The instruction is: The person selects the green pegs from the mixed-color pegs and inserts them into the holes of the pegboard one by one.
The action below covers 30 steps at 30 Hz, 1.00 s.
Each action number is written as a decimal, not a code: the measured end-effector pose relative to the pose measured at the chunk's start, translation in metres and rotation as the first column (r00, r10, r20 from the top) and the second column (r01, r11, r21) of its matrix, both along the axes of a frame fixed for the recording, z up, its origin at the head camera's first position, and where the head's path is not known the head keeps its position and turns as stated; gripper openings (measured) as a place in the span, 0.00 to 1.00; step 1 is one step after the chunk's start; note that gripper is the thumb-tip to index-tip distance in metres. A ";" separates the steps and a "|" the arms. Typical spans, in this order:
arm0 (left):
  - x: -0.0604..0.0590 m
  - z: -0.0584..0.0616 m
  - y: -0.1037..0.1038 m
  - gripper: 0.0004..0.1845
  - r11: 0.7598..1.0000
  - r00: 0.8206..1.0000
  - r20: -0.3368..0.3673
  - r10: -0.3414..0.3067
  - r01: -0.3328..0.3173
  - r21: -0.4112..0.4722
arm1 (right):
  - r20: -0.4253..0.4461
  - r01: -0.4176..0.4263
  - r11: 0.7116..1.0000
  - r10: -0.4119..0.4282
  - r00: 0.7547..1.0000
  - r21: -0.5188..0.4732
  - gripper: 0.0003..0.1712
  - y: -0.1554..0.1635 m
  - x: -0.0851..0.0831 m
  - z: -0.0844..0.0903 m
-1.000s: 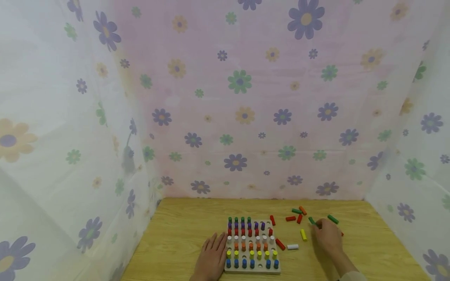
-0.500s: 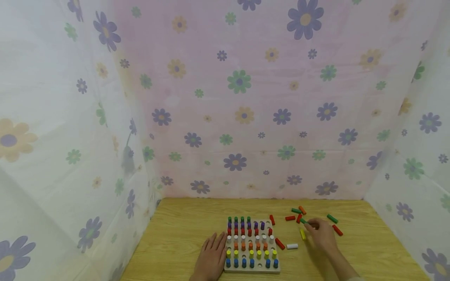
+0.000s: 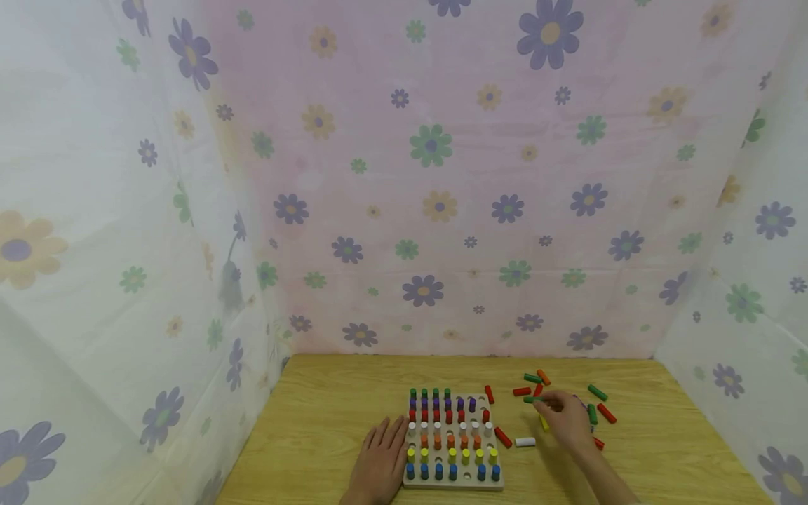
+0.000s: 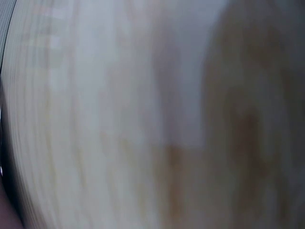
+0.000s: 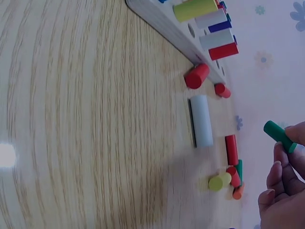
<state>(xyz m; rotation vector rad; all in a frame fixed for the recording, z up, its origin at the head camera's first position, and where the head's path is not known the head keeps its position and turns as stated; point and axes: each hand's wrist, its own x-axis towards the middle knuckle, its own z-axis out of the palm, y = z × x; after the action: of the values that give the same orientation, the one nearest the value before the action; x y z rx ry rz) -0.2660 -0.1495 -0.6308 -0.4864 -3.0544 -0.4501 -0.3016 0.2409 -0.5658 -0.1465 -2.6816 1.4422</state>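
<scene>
My right hand (image 3: 568, 422) pinches a green peg (image 5: 279, 136) between thumb and fingertips, raised over the loose pegs right of the pegboard. The pale pegboard (image 3: 454, 484) carries rows of green, purple, red, white, orange, yellow and blue pegs, with some bare holes among them. My left hand (image 3: 377, 463) lies flat on the table, its fingers straight and touching the board's left edge. Close to the board's right side are a red peg (image 3: 503, 438) and a white peg (image 3: 525, 442). The left wrist view is a blur of wood grain.
More loose pegs lie on the wooden table (image 3: 315, 407): a red peg (image 3: 522, 392), an orange peg (image 3: 543, 377), a green peg (image 3: 597, 392) and several others, some partly behind my right hand. A flowered cloth (image 3: 429, 210) encloses the table at the back and sides.
My right hand has moved left toward the board with the green peg, uncovering more loose pegs to its right. The left hand has stayed in place.
</scene>
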 end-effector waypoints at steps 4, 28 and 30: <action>0.000 -0.001 0.000 0.30 1.000 1.000 -0.017 -0.005 0.005 0.007 | 0.015 -0.003 1.000 0.003 1.000 -0.027 0.16 -0.008 -0.002 0.000; 0.001 0.001 0.001 0.31 1.000 1.000 0.011 0.013 -0.013 -0.023 | -0.004 -0.025 0.993 0.024 1.000 -0.119 0.17 -0.052 -0.008 -0.001; 0.001 0.002 0.001 0.31 1.000 1.000 0.009 0.013 -0.013 -0.023 | -0.015 -0.031 0.993 0.030 0.999 -0.117 0.16 -0.056 -0.009 0.000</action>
<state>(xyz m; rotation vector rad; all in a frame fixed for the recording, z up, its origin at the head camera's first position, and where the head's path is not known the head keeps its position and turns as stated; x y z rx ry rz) -0.2653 -0.1487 -0.6291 -0.4661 -3.0725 -0.4187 -0.3106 0.1852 -0.5662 -0.1044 -2.6003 1.6041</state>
